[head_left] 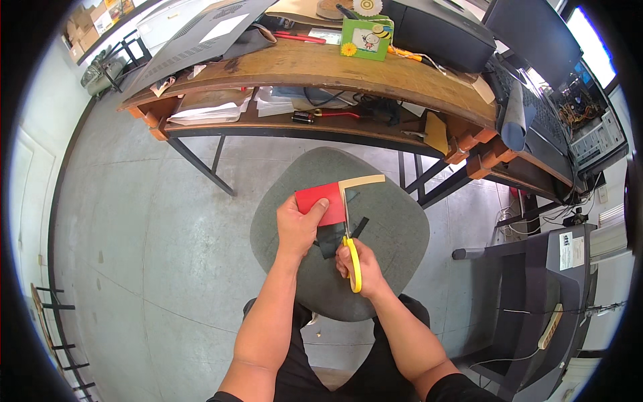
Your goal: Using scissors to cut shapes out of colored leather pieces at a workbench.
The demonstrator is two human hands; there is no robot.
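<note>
Left hand [299,224] closed on a red sheet [323,203], thumb on top, fingers beneath. Right hand [358,266] gripping yellow-handled scissors [349,244], fingers through the loops, blades pointing to 12 o'clock and running along the sheet's right edge. Tan strip [363,182] bent off the sheet's top corner toward 2 o'clock, touching the blades. Dark scraps [340,234] just beneath the sheet, lying on a grey stool [395,234] that fills the centre under both hands. Whether the blades stand open or shut: cannot tell.

At 12 o'clock, a wooden desk [321,67] with a lower shelf holding papers [207,110] and cables. On the desk top, a green card box [366,39] with a flower and a bee, beside a black printer [439,30]. At 3 o'clock, a grey chair [536,295]. Concrete floor [154,228] from 7 to 10 o'clock.
</note>
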